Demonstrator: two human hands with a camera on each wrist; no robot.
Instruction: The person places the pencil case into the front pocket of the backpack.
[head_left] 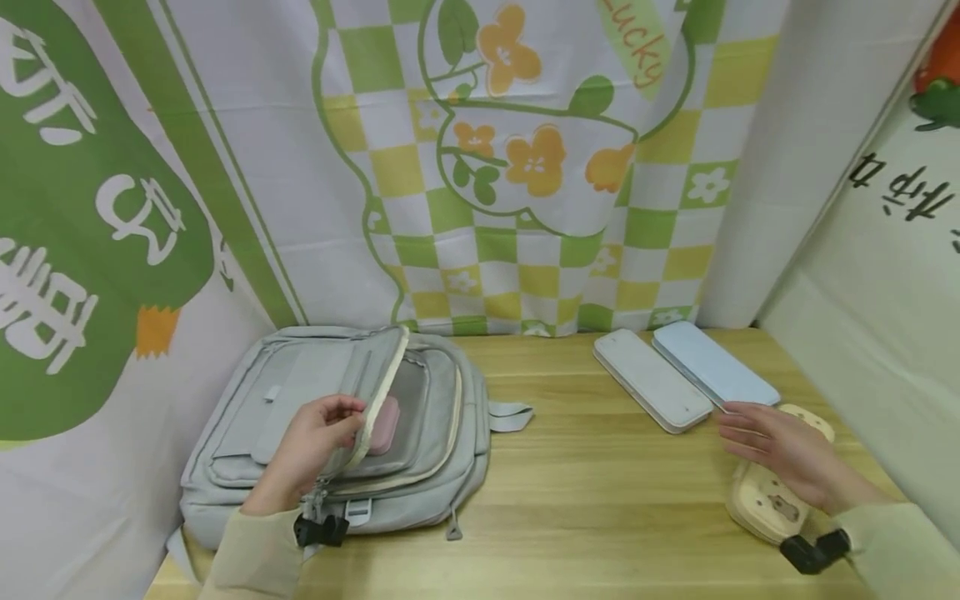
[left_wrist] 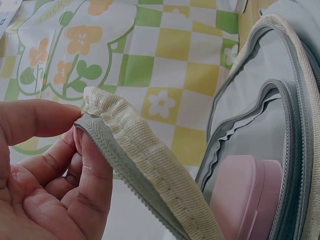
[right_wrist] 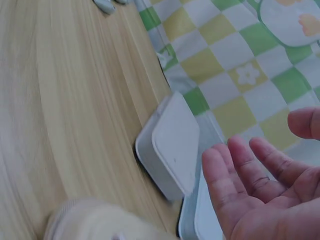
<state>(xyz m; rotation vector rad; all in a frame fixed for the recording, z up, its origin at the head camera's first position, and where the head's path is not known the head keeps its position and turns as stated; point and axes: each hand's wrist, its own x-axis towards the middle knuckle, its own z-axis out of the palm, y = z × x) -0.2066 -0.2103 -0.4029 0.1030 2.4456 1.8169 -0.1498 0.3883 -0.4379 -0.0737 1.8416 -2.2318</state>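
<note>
A grey backpack (head_left: 300, 383) lies on the table at the left, its front pocket unzipped. My left hand (head_left: 318, 437) pinches the edge of the pocket flap (left_wrist: 145, 160) between thumb and fingers and holds it raised. Inside the pocket sits a pink case (head_left: 385, 425), also a pink box (left_wrist: 245, 195) in the left wrist view. My right hand (head_left: 783, 446), fingers loosely extended and holding nothing, hovers over a yellow pouch with a bear face (head_left: 768, 500), partly hiding it. Just beyond its fingertips lie a white flat case (head_left: 652, 379) and a light blue one (head_left: 716, 362).
A wooden table (head_left: 570, 500) carries everything. Checkered cloth (head_left: 525, 250) hangs along its back edge, with printed sheets at both sides. A backpack strap loop (head_left: 512, 415) sticks out to the right, and a zipper pull (head_left: 454, 527) hangs at the front.
</note>
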